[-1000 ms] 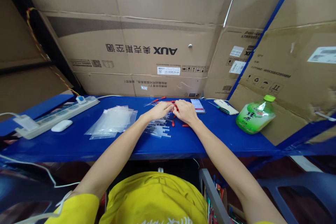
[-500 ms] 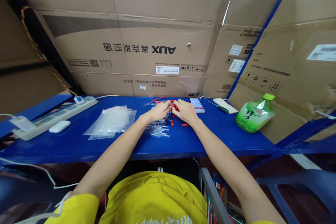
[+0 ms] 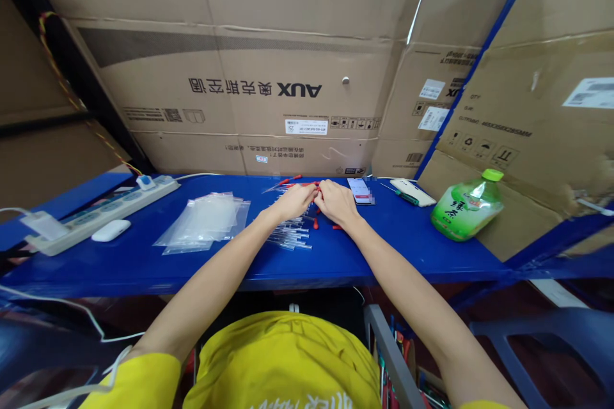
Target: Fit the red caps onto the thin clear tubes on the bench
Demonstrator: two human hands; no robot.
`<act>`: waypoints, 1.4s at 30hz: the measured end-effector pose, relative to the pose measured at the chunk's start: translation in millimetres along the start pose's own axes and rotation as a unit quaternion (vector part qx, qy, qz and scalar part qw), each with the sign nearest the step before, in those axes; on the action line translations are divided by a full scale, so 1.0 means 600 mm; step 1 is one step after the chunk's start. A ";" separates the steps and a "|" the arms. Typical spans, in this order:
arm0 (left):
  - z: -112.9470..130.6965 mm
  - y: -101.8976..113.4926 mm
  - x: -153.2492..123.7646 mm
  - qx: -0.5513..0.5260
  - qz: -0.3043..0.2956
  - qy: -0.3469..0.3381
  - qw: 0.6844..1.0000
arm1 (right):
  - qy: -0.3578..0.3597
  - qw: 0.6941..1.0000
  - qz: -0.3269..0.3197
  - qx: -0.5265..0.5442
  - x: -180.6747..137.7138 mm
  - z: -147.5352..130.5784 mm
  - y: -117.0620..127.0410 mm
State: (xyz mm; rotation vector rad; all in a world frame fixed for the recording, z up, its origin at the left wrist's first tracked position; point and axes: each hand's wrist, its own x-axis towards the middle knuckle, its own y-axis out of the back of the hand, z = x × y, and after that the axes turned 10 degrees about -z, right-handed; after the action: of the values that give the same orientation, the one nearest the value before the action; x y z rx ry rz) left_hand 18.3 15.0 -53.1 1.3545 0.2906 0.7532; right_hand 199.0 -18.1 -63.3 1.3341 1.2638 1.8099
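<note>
My left hand (image 3: 293, 200) and my right hand (image 3: 336, 202) meet over the middle of the blue shelf (image 3: 144, 262), fingers curled together in a pinch. Between them a small red piece (image 3: 317, 189) shows, too small to name surely. Under and beside my left hand lies a heap of clear thin tubes (image 3: 290, 236). Loose red caps (image 3: 316, 225) lie near my right wrist. More red-tipped tubes (image 3: 288, 181) lie just behind the hands.
A stack of clear plastic bags (image 3: 204, 220) lies left of the tubes. Farther left are a power strip (image 3: 100, 211) and a white case (image 3: 111, 229). A phone (image 3: 361, 191), a white device (image 3: 412, 192) and a green bottle (image 3: 466, 208) lie to the right. Cardboard boxes (image 3: 268, 89) wall the back.
Both hands stay pressed together over the tubes, shifting only slightly. The red bits between the fingers are more covered now.
</note>
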 end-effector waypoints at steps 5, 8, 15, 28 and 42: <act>0.007 -0.002 0.003 -0.012 0.012 0.007 1.000 | -0.004 1.000 0.005 -0.003 0.001 0.000 0.000; 0.006 -0.001 0.005 -0.053 0.017 0.008 0.998 | 0.002 1.000 0.010 0.004 0.000 0.006 0.002; -0.011 0.000 0.003 -0.123 0.017 0.008 0.992 | 0.027 0.999 0.011 0.028 -0.005 0.020 0.006; 0.001 -0.002 -0.005 -0.023 -0.009 0.030 0.999 | 0.009 0.999 -0.028 0.016 -0.004 0.013 0.007; 0.016 0.007 0.000 0.002 0.002 0.011 1.000 | -0.005 1.000 -0.018 -0.012 0.001 0.002 0.008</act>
State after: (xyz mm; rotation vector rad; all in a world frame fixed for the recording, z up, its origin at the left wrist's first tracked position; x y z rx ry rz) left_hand 22.6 8.0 -47.2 1.3521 0.3075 0.7725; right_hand 200.3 -19.0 -58.6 1.2974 1.2506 1.7856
